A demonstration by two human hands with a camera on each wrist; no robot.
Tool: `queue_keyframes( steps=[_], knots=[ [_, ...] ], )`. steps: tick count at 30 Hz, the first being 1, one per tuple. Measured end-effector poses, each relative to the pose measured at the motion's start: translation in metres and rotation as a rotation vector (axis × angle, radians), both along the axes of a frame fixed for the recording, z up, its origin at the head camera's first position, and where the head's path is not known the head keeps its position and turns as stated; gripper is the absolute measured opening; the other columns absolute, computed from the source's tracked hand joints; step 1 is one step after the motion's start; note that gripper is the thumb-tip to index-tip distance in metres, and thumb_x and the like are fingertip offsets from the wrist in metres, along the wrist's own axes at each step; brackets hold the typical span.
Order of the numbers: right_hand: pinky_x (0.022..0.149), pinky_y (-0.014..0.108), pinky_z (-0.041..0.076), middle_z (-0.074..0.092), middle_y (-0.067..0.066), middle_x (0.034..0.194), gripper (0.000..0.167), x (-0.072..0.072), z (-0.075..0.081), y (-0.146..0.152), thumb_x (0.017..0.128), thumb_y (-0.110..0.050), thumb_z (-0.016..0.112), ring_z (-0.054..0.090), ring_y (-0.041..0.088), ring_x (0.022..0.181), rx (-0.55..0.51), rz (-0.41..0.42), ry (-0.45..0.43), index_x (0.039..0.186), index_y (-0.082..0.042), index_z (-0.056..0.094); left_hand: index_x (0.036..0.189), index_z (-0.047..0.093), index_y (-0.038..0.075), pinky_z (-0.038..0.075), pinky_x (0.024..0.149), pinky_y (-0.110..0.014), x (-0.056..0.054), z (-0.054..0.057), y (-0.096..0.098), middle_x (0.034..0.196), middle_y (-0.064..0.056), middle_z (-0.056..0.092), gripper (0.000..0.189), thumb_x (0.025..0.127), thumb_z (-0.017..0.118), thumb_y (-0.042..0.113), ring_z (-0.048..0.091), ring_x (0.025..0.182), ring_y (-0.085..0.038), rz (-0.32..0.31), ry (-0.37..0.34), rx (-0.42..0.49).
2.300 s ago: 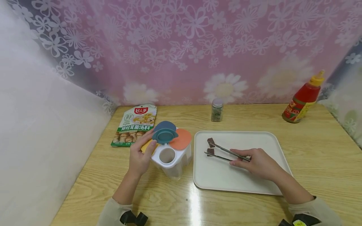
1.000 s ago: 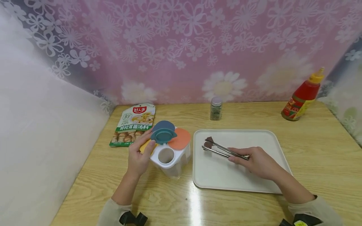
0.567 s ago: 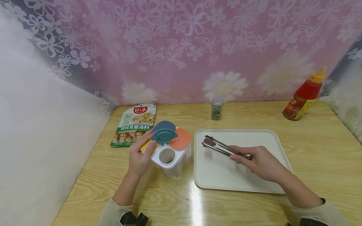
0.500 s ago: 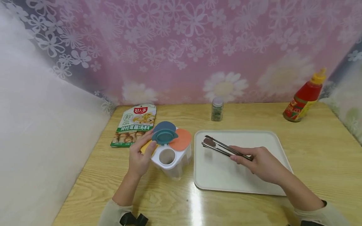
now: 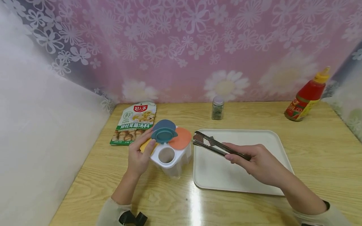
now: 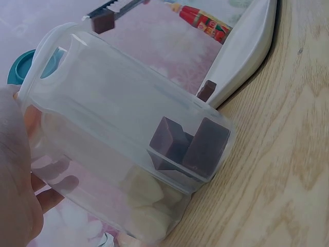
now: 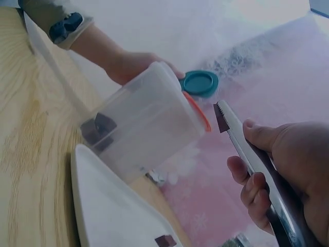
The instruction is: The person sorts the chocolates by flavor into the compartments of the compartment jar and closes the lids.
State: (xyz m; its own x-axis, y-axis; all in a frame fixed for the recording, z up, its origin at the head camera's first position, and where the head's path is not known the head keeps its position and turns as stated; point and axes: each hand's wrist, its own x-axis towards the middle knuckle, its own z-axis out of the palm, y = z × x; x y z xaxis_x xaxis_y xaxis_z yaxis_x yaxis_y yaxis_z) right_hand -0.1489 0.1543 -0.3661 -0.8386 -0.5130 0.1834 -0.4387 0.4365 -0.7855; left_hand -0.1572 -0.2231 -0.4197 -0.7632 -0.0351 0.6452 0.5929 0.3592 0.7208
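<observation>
My left hand (image 5: 138, 158) grips the top of a clear container (image 5: 173, 172) with coloured flap lids. Its blue-teal lid (image 5: 164, 136) stands raised behind a round opening. In the left wrist view, dark brown blocks (image 6: 208, 146) lie in one compartment and pale pieces (image 6: 146, 198) in another. My right hand (image 5: 260, 164) holds metal tongs (image 5: 226, 148), which pinch a dark brown cube (image 7: 221, 118) at their tips, above the tray's left edge near the container. Another brown cube (image 6: 207, 91) sits on the white tray (image 5: 240, 179).
A mushroom soup-seasoning packet (image 5: 135, 124) lies behind the container on the left. At the back stands a small spice jar (image 5: 217, 108), and a red sauce bottle (image 5: 305, 99) is at the far right. A floral cloth (image 5: 181, 62) hangs behind the wooden table (image 5: 158, 204).
The tongs closed on one brown cube, lifted it off the tray and moved left toward the container. The other cube stayed on the tray. My left hand kept its grip on the container.
</observation>
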Motion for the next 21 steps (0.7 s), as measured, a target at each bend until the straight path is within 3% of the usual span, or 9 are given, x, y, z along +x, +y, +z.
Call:
queue_keyframes(
  steps=[6, 13, 18, 21],
  knots=[
    [0.041, 0.020, 0.035, 0.068, -0.010, 0.077, 0.038, 0.005, 0.012, -0.010, 0.095, -0.017, 0.068, 0.035, -0.003, 0.049, -0.048, 0.097, -0.003, 0.133, -0.022, 0.066, 0.117, 0.072, -0.001, 0.046, 0.109, -0.027, -0.001, 0.000, 0.000, 0.129, -0.019, 0.067, 0.026, 0.094, 0.062, 0.002, 0.059, 0.130, -0.025, 0.010, -0.001, -0.012],
    [0.048, 0.016, 0.034, 0.041, -0.018, 0.065, 0.039, 0.008, 0.018, -0.030, 0.095, -0.023, 0.069, 0.031, -0.004, 0.056, -0.040, 0.165, 0.032, 0.133, -0.022, 0.066, 0.117, 0.072, -0.001, 0.048, 0.106, -0.026, 0.000, 0.000, -0.002, 0.128, -0.021, 0.067, 0.027, 0.093, 0.061, -0.002, 0.059, 0.129, -0.029, 0.003, 0.015, -0.002],
    [0.049, 0.016, 0.033, 0.034, -0.019, 0.062, 0.038, 0.008, 0.017, -0.049, 0.096, -0.030, 0.067, 0.030, -0.002, 0.054, -0.014, 0.211, 0.066, 0.133, -0.024, 0.066, 0.116, 0.072, -0.002, 0.050, 0.104, -0.026, -0.001, 0.001, 0.001, 0.128, -0.021, 0.067, 0.029, 0.090, 0.060, -0.007, 0.059, 0.128, -0.031, -0.011, 0.034, 0.016],
    [0.050, 0.016, 0.036, 0.046, -0.021, 0.066, 0.039, 0.007, 0.016, -0.058, 0.096, -0.033, 0.066, 0.032, -0.001, 0.053, 0.002, 0.232, 0.099, 0.134, -0.022, 0.065, 0.117, 0.072, -0.003, 0.049, 0.104, -0.026, -0.002, 0.000, 0.003, 0.127, -0.022, 0.067, 0.031, 0.089, 0.059, -0.009, 0.059, 0.127, -0.032, -0.021, 0.053, 0.019]
  ],
)
